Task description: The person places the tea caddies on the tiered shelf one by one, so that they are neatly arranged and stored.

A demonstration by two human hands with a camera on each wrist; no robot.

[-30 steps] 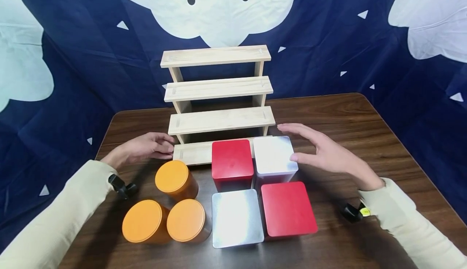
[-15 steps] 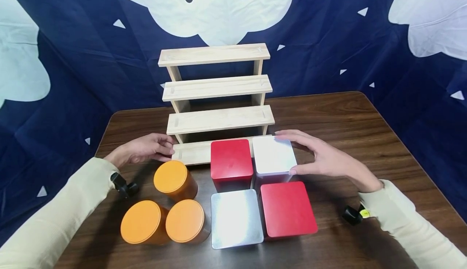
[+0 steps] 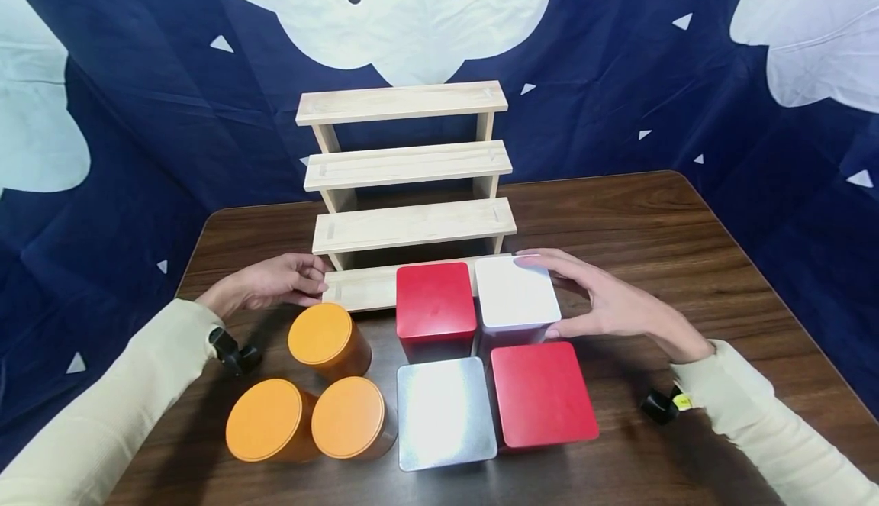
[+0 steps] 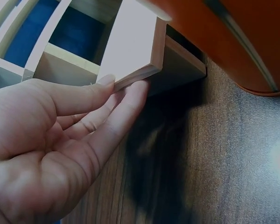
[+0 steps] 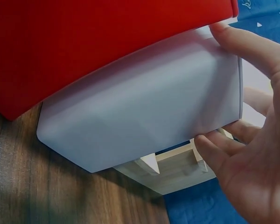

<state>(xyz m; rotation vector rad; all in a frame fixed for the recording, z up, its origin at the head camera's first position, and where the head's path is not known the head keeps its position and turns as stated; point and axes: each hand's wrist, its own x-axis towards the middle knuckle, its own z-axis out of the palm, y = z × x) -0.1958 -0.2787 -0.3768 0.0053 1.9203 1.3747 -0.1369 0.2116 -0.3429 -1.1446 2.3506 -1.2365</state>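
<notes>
At tiered wooden rack's (image 3: 415,227) seven o'clock, left hand (image 3: 278,282) pinches it; right hand (image 3: 607,296) grips white square tin (image 3: 516,292); uneven pressure could cause slippage.

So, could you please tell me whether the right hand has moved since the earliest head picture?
Yes, the right hand has shifted down the head picture, closer to the front right red box.

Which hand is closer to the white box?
Right. The right hand has its grip on the white box; the left hand is farther off, beyond a red box, pinching the bottom wooden step.
</notes>
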